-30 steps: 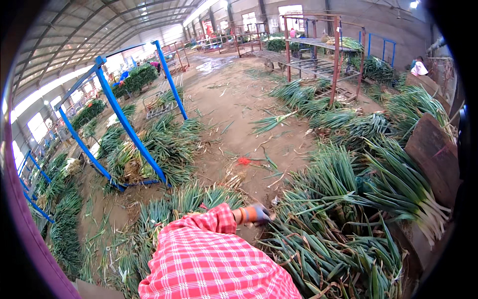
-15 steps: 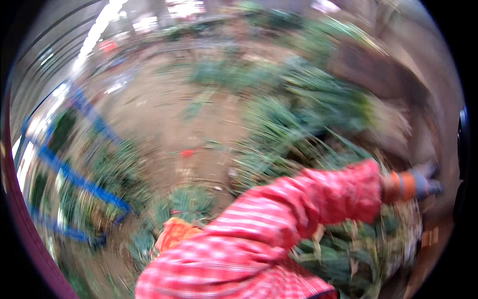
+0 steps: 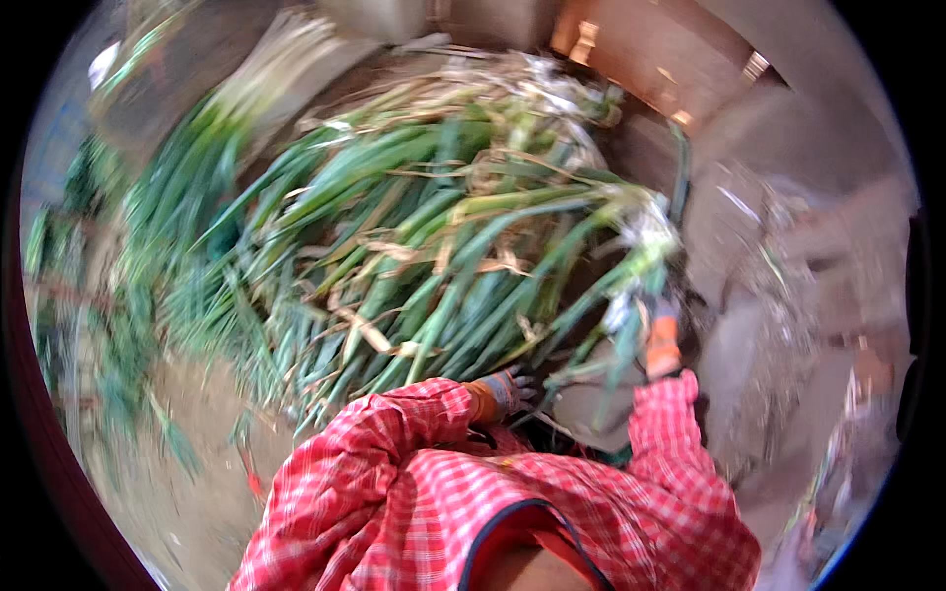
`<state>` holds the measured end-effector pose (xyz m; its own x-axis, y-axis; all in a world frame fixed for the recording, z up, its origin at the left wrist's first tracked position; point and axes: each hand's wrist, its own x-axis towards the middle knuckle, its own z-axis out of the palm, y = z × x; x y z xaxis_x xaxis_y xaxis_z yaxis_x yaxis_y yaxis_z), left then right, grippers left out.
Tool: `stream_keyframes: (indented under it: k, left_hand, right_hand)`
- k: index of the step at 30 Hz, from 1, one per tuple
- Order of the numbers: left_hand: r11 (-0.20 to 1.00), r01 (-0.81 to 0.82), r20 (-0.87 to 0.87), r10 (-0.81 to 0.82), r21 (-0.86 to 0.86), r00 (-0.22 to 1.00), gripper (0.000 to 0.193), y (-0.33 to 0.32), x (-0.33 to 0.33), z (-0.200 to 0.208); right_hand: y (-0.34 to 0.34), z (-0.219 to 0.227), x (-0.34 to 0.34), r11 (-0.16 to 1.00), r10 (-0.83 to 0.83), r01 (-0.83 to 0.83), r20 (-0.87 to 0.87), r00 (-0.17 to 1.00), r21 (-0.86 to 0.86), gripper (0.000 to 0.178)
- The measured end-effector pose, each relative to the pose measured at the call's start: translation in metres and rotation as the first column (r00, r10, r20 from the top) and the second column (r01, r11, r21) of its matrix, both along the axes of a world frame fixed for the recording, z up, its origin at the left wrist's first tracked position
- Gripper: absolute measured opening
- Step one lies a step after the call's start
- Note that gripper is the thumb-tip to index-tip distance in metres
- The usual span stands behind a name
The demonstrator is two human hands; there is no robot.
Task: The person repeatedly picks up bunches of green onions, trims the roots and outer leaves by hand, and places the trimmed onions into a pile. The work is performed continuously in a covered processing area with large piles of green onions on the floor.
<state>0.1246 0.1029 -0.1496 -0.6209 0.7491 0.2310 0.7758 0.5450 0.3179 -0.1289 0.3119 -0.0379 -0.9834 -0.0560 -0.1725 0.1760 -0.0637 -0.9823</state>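
With the right hand [image 3: 662, 313] at 3 o'clock and left hand [image 3: 506, 392] at 5, support green onions [image 3: 434, 261] gently; fingers' state: cannot tell.

The onion pile [image 3: 414, 256] lies before the person, its leaves toward the left and the body, its bases [image 3: 645, 231] at the far and right sides. The left hand [image 3: 507, 392] is at the pile's near edge; the right hand [image 3: 661, 313] is farther right and forward, by the bases. Left of the pile lies a bundle [image 3: 192, 187], nearer than a board [image 3: 158, 98]; loose leaves [image 3: 177, 441] lie on the floor [image 3: 212, 399] at near left.
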Motion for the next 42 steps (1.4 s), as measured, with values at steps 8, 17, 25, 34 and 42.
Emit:
stream_keyframes:
  k: [8, 17, 25, 34, 42]
  left_hand:
    - [0.926, -0.371, 0.582, 0.336, -0.063, 0.74, 0.029, -0.024, 0.048, 0.01]
    - [0.672, -0.737, 0.606, 0.617, -0.073, 0.502, 0.033, -0.068, 0.09, 0.036]
    - [0.598, -0.801, 0.602, 0.649, -0.025, 0.466, 0.036, -0.082, 0.095, 0.056]
    - [0.689, -0.7, 0.596, 0.486, 0.189, 0.639, 0.041, -0.091, 0.121, 0.124]
    - [0.443, -0.861, 0.869, 0.29, 0.25, 0.401, 0.05, -0.131, 0.117, 0.228]
  right_hand:
    - [-0.206, -0.001, 0.132, 0.639, 0.745, -0.726, 0.03, 0.666, 0.253, 0.03]
    - [-0.456, 0.087, 0.209, 0.16, 0.951, -0.907, -0.308, 0.035, 0.39, 0.033]
    - [-0.455, 0.071, 0.187, 0.137, 0.972, -0.864, -0.236, 0.022, 0.484, 0.036]
    - [-0.29, -0.004, 0.038, 0.498, 0.816, -0.668, -0.038, 0.577, 0.553, 0.041]
    - [-0.114, 0.034, -0.167, 0.652, 0.214, 0.016, -0.204, 0.955, 0.758, 0.045]
